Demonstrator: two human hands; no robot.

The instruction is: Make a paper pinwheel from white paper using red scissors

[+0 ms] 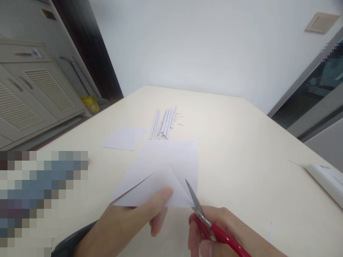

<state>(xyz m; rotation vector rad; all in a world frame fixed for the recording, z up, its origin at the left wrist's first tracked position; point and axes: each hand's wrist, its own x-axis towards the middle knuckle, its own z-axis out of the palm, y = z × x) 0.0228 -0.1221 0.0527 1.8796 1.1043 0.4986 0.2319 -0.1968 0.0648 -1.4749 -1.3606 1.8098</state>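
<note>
My left hand point(139, 214) pinches the near edge of a white paper sheet point(171, 153), thumb on top and fingers beneath. One slanting cut runs into the sheet on its left side, and a crease or cut line shows on the right. In my right hand point(211, 221) is a pair of red-handled scissors point(202, 216), fingers in the loops. Its metal blade points up and away, over the sheet's right near corner. Whether the lower blade lies under the paper is hidden.
Several rolled paper tubes point(166, 123) lie farther back, with small paper scraps point(180, 119) beside them. A smaller paper piece point(124, 138) rests to the left. A white object point(325, 182) sits at the table's right edge. Behind the table point(227, 125) stands a white wall.
</note>
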